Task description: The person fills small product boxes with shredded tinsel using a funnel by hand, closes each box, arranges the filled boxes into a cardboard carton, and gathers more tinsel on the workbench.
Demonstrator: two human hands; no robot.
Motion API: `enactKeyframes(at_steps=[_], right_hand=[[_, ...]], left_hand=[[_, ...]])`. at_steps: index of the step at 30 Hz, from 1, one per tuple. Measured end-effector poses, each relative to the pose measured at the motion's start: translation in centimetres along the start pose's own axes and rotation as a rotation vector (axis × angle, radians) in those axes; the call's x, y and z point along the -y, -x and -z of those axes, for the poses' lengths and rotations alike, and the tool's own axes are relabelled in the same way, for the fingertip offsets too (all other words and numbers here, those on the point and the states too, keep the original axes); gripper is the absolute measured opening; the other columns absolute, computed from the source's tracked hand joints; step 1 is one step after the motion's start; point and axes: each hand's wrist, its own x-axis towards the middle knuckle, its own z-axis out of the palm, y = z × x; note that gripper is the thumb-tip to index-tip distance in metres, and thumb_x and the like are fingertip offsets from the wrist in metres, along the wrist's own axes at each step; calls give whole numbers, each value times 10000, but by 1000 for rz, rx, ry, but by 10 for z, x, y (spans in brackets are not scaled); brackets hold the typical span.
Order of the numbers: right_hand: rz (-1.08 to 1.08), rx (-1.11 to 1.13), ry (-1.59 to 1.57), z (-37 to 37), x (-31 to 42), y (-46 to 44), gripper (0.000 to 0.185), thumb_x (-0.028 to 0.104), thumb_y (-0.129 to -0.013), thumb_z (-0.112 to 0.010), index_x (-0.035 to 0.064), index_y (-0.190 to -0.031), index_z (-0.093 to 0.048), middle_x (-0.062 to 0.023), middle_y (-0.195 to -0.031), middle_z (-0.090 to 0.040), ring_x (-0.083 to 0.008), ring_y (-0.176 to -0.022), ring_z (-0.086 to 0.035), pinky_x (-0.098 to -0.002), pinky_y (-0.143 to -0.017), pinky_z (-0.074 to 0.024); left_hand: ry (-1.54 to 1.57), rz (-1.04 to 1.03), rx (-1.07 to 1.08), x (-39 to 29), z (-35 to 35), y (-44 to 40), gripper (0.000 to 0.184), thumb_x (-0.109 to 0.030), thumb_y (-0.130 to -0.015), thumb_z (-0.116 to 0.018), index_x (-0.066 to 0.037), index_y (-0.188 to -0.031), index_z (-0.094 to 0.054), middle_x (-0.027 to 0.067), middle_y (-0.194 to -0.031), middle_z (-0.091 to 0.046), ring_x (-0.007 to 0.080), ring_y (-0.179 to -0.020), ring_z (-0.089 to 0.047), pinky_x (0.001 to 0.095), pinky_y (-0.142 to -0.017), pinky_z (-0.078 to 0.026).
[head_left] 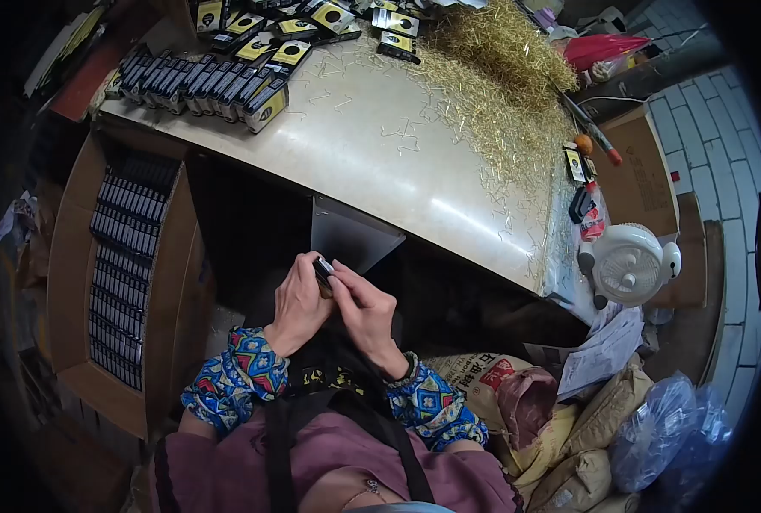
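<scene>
Both of my hands meet in front of my lap, just off the near edge of the table [329,145]. Between them is a small black box [321,268], mostly covered by my fingers. My left hand [299,301] is wrapped round its left side. On the other side, the thumb and fingers of my right hand [365,315] pinch its upper end. A row of similar small black and yellow boxes [201,85] stands on the table's left part, with more lying loose behind it. On the table's right side is a heap of thin gold-coloured pins [500,51], scattering towards the front.
At my left, an open carton [162,325] holds packed rows of small dark boxes [124,274]. A white fan [627,263] stands off the table's right corner, near a cardboard box [645,171]. Sacks [474,376], papers [601,350] and plastic bags [663,432] lie at my right.
</scene>
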Motion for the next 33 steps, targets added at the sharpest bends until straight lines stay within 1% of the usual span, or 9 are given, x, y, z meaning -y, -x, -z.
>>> enactKeyframes(at_steps=[2,6,9,14,17,21,25,28,33], right_hand=[[266,-29,227,0,10,-7,249,-68,-841,-652,-23,-1085,-656,-200,-1158,-671,-315,-947,-696,-340,-736,-577],[360,24,282,12,12,-16,176,-78,-828,-676,-42,-997,-649,-185,-1032,-691,-294,-807,-671,-328,-714,-551],[283,25,128,28,2,-33,181,-86,-831,-669,-25,-1002,-659,-183,-1051,-693,-288,-842,-678,-331,-730,-552],[306,-85,204,41,11,-78,278,-6,-864,-670,2,-1142,-652,-184,-1163,-665,-352,-1051,-632,-399,-896,-524],[466,8,602,76,1,-90,305,29,-861,-684,22,-1164,-649,-178,-1234,-631,-359,-1145,-583,-427,-957,-486],[306,-37,1066,154,-59,-126,429,205,-959,-558,50,-1357,-512,-274,-1430,-422,-482,-1346,-352,-569,-1101,-314],[-13,-272,1124,198,-108,-191,488,289,-992,-505,126,-1447,-435,-253,-1486,-365,-481,-1386,-290,-619,-1123,-233],[-217,-162,1088,195,-107,-226,475,356,-1007,-465,179,-1447,-455,-224,-1498,-370,-471,-1396,-287,-636,-1127,-218],[189,18,899,169,-105,-221,436,401,-975,-541,196,-1359,-559,-192,-1459,-426,-421,-1372,-339,-585,-1130,-254]], left_hand=[[64,49,42,4,1,-2,544,-130,-777,-738,-20,-1196,-409,247,-1124,-560,444,-1018,-587,477,-783,-496],[122,15,134,-12,11,-6,556,-112,-787,-726,-15,-1227,-401,240,-1107,-553,432,-1011,-591,474,-783,-496],[131,-189,182,-21,23,-25,611,-117,-820,-713,-6,-1314,-372,228,-1139,-521,409,-1040,-570,448,-834,-467],[-575,-376,-194,-44,63,-125,673,-244,-795,-767,8,-1326,-440,178,-1112,-523,359,-1021,-521,432,-870,-410],[-784,-522,-324,-32,101,-182,563,-259,-805,-752,-10,-1251,-513,148,-1082,-544,317,-1028,-507,427,-864,-418],[-930,-370,-139,-11,138,-291,353,-288,-827,-715,-33,-1039,-591,170,-1071,-575,337,-1065,-533,446,-876,-455],[-897,-397,-70,4,133,-387,321,-172,-812,-700,-40,-1074,-571,161,-1115,-570,357,-1101,-533,459,-886,-488],[-956,-611,-114,-22,118,-421,495,31,-771,-612,-52,-1241,-482,95,-1207,-536,315,-1103,-547,415,-839,-531],[-1284,-756,52,-35,101,-439,511,-51,-733,-690,-162,-1206,-531,41,-1125,-558,260,-1032,-577,370,-761,-527]])
